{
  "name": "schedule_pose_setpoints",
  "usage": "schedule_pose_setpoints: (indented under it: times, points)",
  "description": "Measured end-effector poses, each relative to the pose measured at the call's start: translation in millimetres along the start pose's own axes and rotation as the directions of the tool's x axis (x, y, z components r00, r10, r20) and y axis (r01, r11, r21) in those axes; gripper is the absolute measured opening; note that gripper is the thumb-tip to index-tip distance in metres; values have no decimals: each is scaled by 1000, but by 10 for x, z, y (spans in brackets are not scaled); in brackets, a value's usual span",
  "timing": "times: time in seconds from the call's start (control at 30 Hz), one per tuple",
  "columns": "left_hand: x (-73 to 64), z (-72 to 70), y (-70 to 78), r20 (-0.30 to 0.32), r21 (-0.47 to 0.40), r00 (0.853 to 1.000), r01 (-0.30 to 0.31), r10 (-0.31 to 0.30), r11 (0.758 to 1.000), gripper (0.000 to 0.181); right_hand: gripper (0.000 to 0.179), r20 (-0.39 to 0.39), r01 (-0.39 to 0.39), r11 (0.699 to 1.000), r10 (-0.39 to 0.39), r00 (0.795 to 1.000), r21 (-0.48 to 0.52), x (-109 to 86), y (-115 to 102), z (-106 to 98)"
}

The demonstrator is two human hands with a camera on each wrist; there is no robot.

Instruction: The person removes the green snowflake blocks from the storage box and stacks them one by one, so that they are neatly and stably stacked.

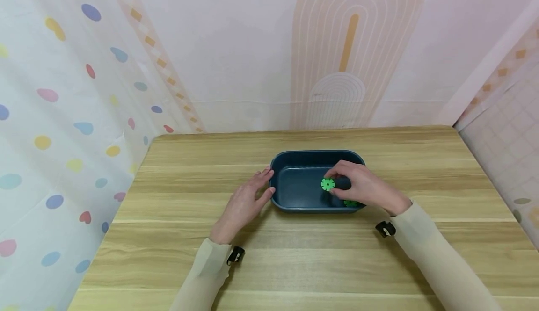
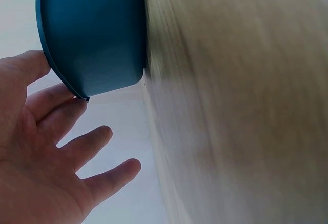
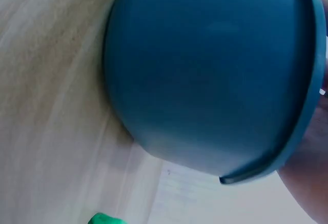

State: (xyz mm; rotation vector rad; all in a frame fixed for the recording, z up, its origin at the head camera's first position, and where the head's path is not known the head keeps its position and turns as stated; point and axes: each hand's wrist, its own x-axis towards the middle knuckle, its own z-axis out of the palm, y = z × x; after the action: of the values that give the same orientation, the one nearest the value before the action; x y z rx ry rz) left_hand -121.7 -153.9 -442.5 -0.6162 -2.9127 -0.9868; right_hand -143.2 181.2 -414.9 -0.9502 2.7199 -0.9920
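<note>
My right hand (image 1: pixel 364 187) is over a dark blue rectangular tub (image 1: pixel 294 209) and pinches a green notched disc (image 1: pixel 328 184) with a small centre hole between thumb and fingers. Another green notched piece (image 1: pixel 350 203) lies in the tub's right end, partly covered by that hand. At the tub's left end, my left hand (image 1: pixel 246 201) touches the rim with thumb and fingertips, fingers spread and fairly straight. The left wrist view shows that hand (image 2: pixel 46 137) against the outside of the tub (image 2: pixel 95 34). From the right wrist, the tub's wall (image 3: pixel 205 80) hides most of the right hand.
The tub stands on a wood-grain table (image 1: pixel 294 264). A small green object (image 3: pixel 106 219) shows at the lower edge of the right wrist view, outside the tub. A patterned curtain (image 1: pixel 236 54) hangs behind the table and along its sides.
</note>
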Motion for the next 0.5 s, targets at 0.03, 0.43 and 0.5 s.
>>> schedule_pose_setpoints:
  times: [0.03,0.43,0.5]
  points:
    - [0,0,-2,1,1,1000,0,0,1000,52,28,-3,-4,1000,4,1000,9,-13,8,-5]
    - [-1,3,-3,2,2,1000,-1,1,1000,53,29,-77,10,1000,-8,997,19,-161,55,-96]
    - [-1,3,-2,2,2,1000,-2,2,1000,53,29,-96,20,1000,-19,995,8,-182,73,-109]
